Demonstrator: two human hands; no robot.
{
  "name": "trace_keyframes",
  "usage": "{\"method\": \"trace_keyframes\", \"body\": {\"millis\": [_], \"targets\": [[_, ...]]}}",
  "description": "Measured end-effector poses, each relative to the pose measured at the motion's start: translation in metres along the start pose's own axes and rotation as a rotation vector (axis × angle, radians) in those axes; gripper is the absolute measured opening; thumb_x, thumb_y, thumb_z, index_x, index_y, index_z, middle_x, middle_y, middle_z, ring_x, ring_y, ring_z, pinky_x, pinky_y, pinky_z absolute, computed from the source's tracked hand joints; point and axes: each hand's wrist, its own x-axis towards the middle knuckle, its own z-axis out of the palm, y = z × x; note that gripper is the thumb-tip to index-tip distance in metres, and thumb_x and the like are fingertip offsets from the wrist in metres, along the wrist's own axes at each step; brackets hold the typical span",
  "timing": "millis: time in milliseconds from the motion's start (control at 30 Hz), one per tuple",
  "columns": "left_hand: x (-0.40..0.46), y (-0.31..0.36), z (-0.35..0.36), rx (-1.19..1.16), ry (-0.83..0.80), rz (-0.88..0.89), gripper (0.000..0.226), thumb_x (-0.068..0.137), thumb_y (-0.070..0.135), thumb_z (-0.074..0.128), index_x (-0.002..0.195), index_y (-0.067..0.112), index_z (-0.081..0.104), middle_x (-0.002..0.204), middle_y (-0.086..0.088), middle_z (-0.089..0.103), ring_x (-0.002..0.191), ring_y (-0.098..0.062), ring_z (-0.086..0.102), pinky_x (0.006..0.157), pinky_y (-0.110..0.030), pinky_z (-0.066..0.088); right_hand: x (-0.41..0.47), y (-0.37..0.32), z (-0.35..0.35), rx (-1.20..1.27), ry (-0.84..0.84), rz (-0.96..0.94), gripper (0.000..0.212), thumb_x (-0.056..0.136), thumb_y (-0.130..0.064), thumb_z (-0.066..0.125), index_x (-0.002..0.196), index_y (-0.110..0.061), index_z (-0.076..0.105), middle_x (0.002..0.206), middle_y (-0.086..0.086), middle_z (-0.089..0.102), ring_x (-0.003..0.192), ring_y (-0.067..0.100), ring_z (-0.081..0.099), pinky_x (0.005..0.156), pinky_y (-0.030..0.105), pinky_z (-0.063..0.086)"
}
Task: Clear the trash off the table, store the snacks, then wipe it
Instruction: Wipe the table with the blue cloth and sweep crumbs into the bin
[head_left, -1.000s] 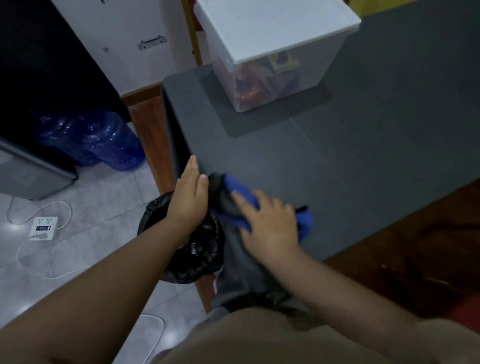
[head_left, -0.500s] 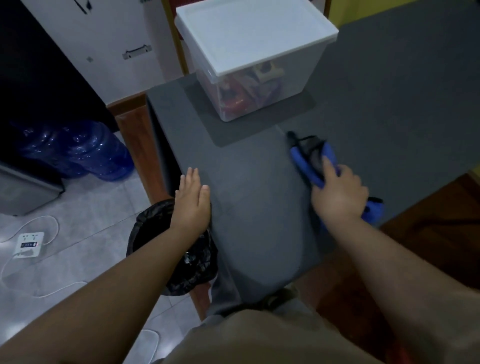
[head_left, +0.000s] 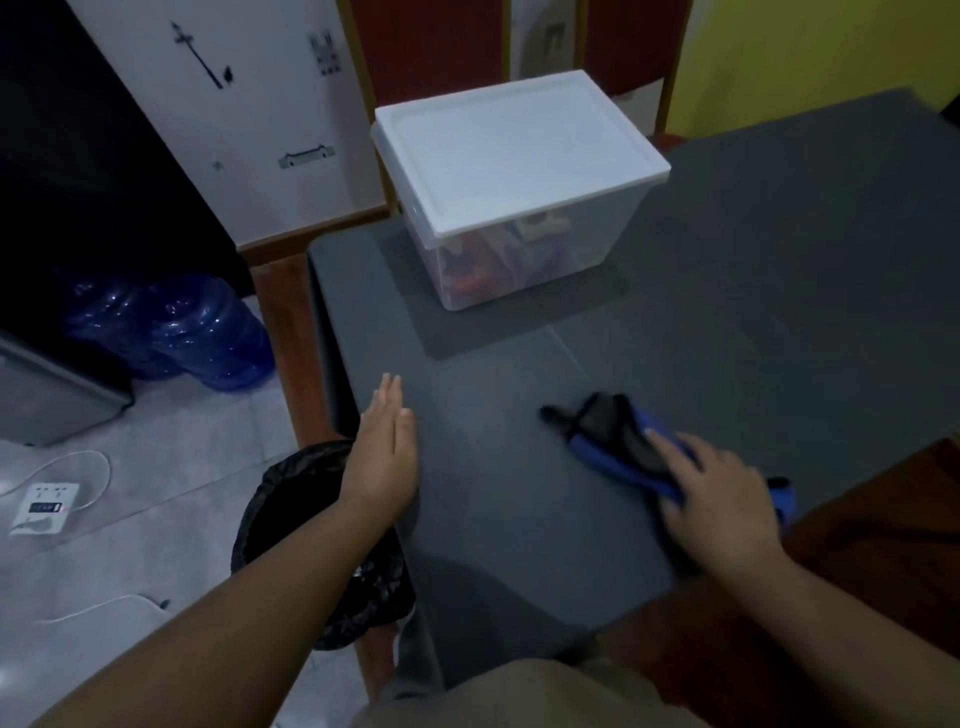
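Note:
My right hand (head_left: 719, 501) presses flat, fingers straight, on a blue and black cloth (head_left: 618, 441) lying on the dark grey table (head_left: 519, 509) near its front edge. My left hand (head_left: 387, 457) rests open, edge-on, at the table's left edge, above a bin lined with a black bag (head_left: 291, 514) that stands on the floor beside the table. A clear storage box (head_left: 524, 260) with a white lid on top stands at the table's far left; colourful snack packets show through its wall.
Two blue water jugs (head_left: 208, 332) stand on the tiled floor at left, near a dark cabinet. A white power strip (head_left: 44, 506) with its cable lies on the floor. A white carton leans against the wall behind the table.
My right hand swept the cloth from the left edge by the bin out to the right, then back toward the table's middle front. My left hand stayed at the table's left edge.

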Motion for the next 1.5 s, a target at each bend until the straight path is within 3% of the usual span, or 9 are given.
{"method": "trace_keyframes", "body": {"millis": [100,167,300,433,567,767,967,1267,1500], "targets": [[0.0,0.003,0.008,0.0,0.042,-0.04,0.049,0.103,0.025,0.02,0.15,0.012,0.012,0.158,0.0,0.008,0.145,-0.009,0.006,0.119,-0.029,0.003,0.051,0.023,-0.009,-0.046,-0.048,0.228,0.07,0.086,-0.036,0.057,0.148,-0.029,0.026,0.141,0.008,0.044,0.11,0.033,0.051,0.085,0.04,0.043],[0.002,0.009,0.013,-0.01,0.096,-0.084,0.049,0.103,0.024,0.02,0.15,0.013,0.012,0.158,0.0,0.008,0.145,-0.008,0.005,0.119,-0.029,0.002,0.09,0.011,-0.012,-0.027,-0.004,0.175,0.068,0.084,-0.035,0.058,0.146,-0.026,0.031,0.138,0.009,0.047,0.107,0.035,0.053,0.082,0.04,0.042],[0.007,0.027,0.024,-0.089,0.225,-0.176,0.049,0.103,0.022,0.021,0.15,0.014,0.009,0.158,0.0,0.01,0.145,-0.012,0.008,0.12,-0.034,0.006,0.14,-0.056,-0.012,0.064,0.083,-0.154,0.069,0.057,-0.031,0.079,0.123,-0.023,0.062,0.106,0.012,0.066,0.073,0.035,0.061,0.063,0.037,0.046],[0.013,0.046,0.038,-0.116,0.317,-0.242,0.051,0.102,0.021,0.023,0.15,0.015,0.006,0.158,-0.002,0.011,0.145,-0.016,0.01,0.12,-0.038,0.009,0.123,-0.101,-0.009,0.068,0.03,-0.563,0.075,0.058,-0.036,0.077,0.129,-0.031,0.056,0.118,0.003,0.064,0.08,0.026,0.062,0.068,0.034,0.045],[0.015,0.061,0.059,-0.063,0.336,-0.207,0.052,0.102,0.023,0.024,0.149,0.014,0.004,0.158,0.0,0.007,0.137,-0.001,0.001,0.117,-0.026,-0.001,0.109,-0.054,-0.001,0.105,0.077,-0.744,0.078,0.044,-0.037,0.082,0.12,-0.032,0.064,0.11,0.0,0.069,0.07,0.021,0.064,0.058,0.029,0.045],[0.011,0.071,0.091,0.058,0.258,-0.144,0.062,0.093,0.037,0.017,0.149,0.012,0.009,0.156,0.004,0.003,0.138,0.0,-0.003,0.111,-0.016,-0.008,0.167,0.067,-0.005,-0.001,0.087,-0.442,0.078,0.048,-0.025,0.084,0.123,-0.023,0.063,0.108,0.011,0.068,0.072,0.035,0.064,0.06,0.04,0.049],[0.001,0.078,0.105,0.16,0.168,-0.056,0.065,0.09,0.037,0.015,0.149,0.012,0.008,0.153,0.009,0.002,0.14,-0.001,-0.004,0.112,-0.017,-0.008,0.187,0.075,-0.013,0.058,0.036,-0.065,0.064,0.087,-0.033,0.052,0.147,-0.03,0.029,0.143,0.005,0.042,0.115,0.032,0.048,0.089,0.04,0.038],[-0.009,0.103,0.122,0.131,0.096,0.043,0.057,0.099,0.029,0.021,0.149,0.009,0.004,0.159,-0.004,0.004,0.144,-0.011,-0.001,0.116,-0.024,-0.005,0.038,0.027,0.004,0.119,0.092,-0.439,0.078,0.045,-0.037,0.081,0.121,-0.031,0.064,0.11,0.0,0.068,0.075,0.023,0.065,0.06,0.032,0.047],[-0.03,0.119,0.159,0.14,-0.044,0.132,0.053,0.102,0.022,0.025,0.149,0.01,0.005,0.159,-0.002,0.003,0.145,-0.012,-0.001,0.115,-0.023,-0.007,-0.002,0.115,0.012,0.028,0.063,-0.146,0.082,0.047,-0.027,0.083,0.126,-0.026,0.061,0.113,0.008,0.068,0.078,0.034,0.065,0.062,0.039,0.05]]}}
